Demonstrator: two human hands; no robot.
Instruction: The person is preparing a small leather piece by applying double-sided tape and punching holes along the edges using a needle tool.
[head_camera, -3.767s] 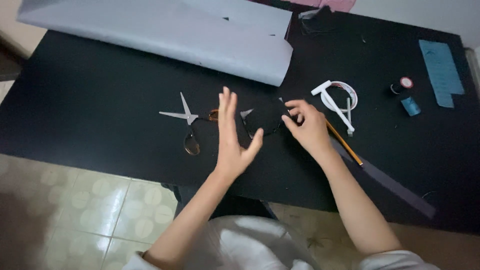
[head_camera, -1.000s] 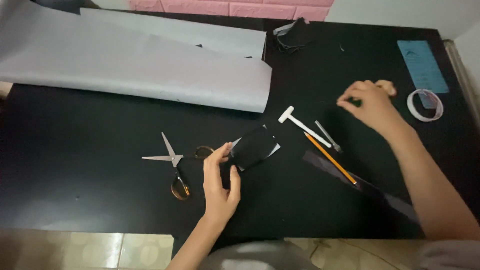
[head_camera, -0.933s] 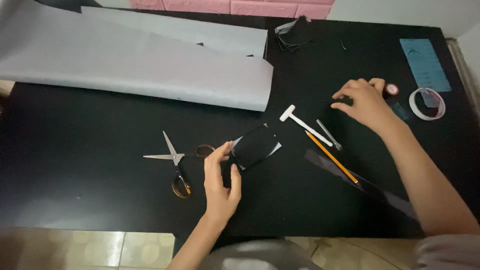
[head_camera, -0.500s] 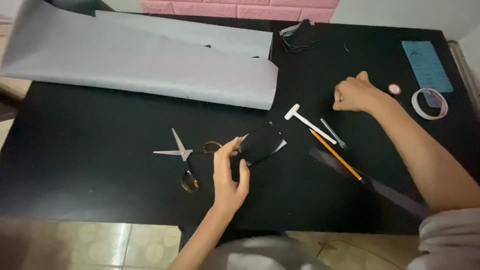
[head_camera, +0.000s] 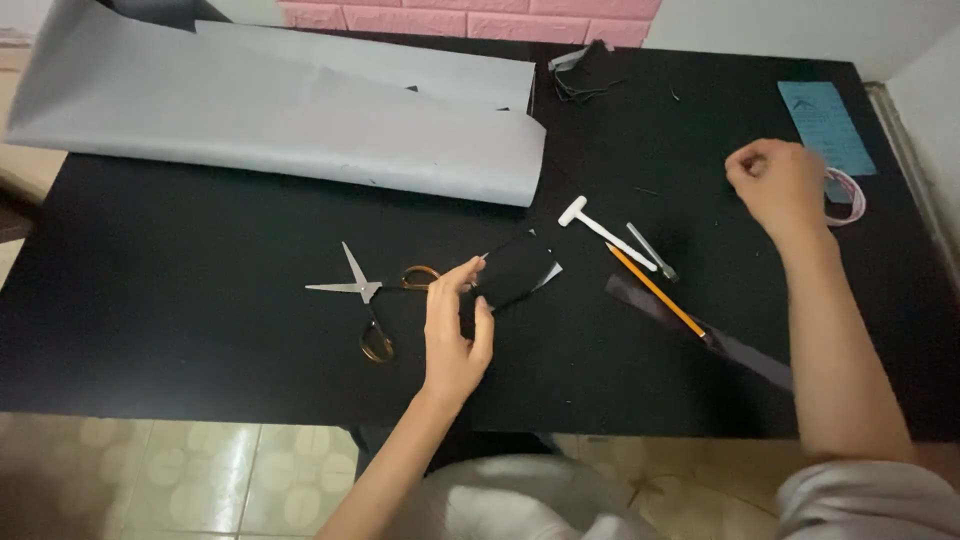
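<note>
My left hand grips the left edge of a small black piece of material with a pale underside, lying near the middle of the black table. Thumb and fingers pinch that edge. Scissors with brown handles lie open just left of this hand. My right hand is curled into a fist over the table's far right, next to a clear tape roll. Whether the fist holds anything is hidden.
A white T-shaped tool, a small metal tool, an orange pencil and a dark strip lie between the hands. A large grey sheet covers the back left. Black scraps and a blue paper lie behind.
My right hand has moved right, back toward the tape roll, with its fingers curled. My left hand stays on the black piece.
</note>
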